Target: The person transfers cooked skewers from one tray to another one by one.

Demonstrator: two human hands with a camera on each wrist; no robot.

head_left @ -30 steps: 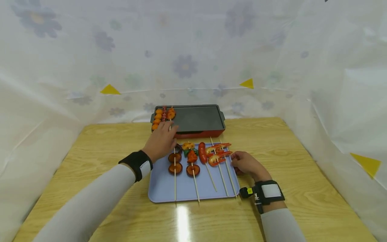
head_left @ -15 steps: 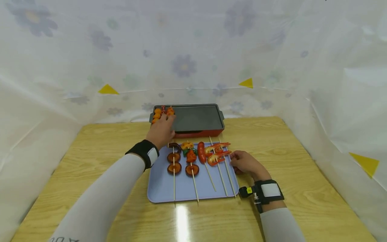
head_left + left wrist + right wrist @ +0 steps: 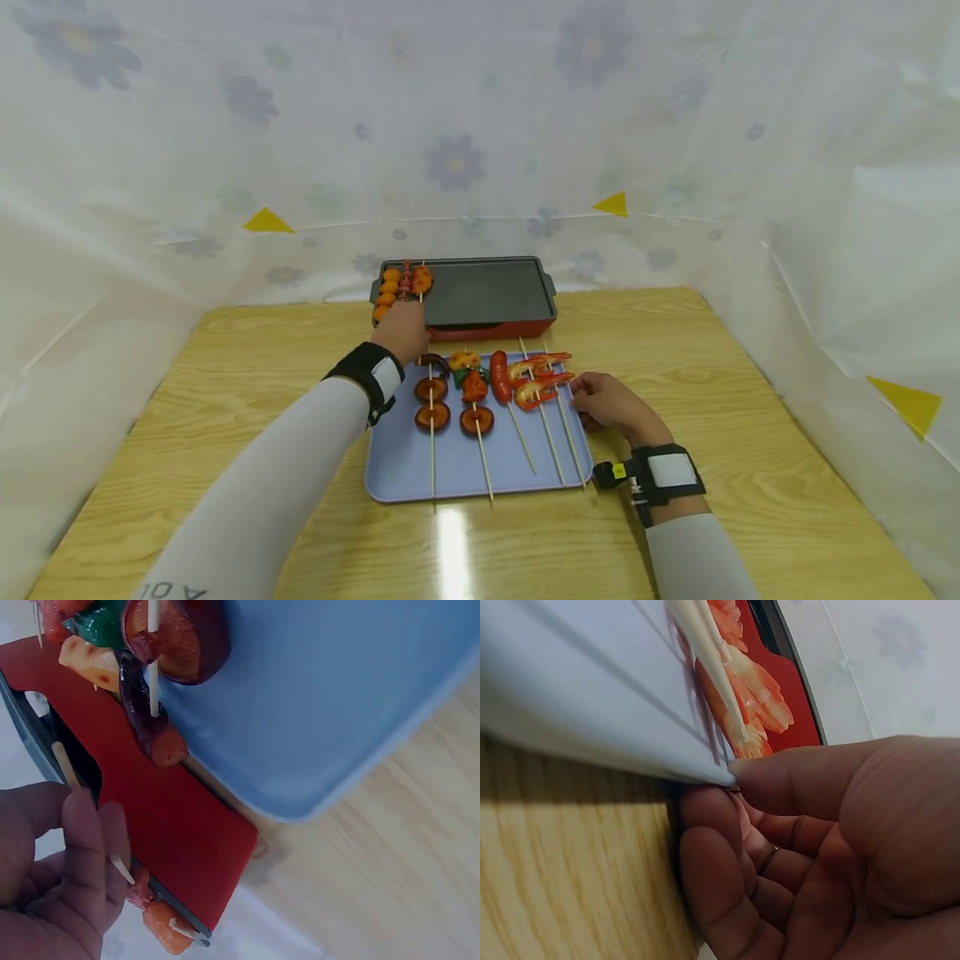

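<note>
At the front edge of the grill pan (image 3: pixel 491 292), my left hand (image 3: pixel 405 329) pinches the wooden stick (image 3: pixel 64 763) of a skewer between thumb and fingertips. The orange-brown food piece (image 3: pixel 422 280) on the skewer in line with that hand lies in the pan. Left of it are a red meat skewer (image 3: pixel 406 279) and a skewer of orange balls (image 3: pixel 386 298), partly hidden by the hand. My right hand (image 3: pixel 611 408) grips the right rim of the lilac tray (image 3: pixel 397 471), thumb on top and fingers underneath, beside the shrimp skewers (image 3: pixel 542 392).
On the tray lie a mushroom skewer (image 3: pixel 432 417), a mixed vegetable skewer (image 3: pixel 476 387) and a sausage skewer (image 3: pixel 501 379), sticks toward me. The grill stands behind the tray on the wooden table (image 3: pixel 247 375). A flowered white sheet (image 3: pixel 480 125) hangs behind and at the sides.
My left hand reached forward over the skewers in the pan, then drew back to its front edge, uncovering the food pieces. My right hand has stayed at the tray's rim.
</note>
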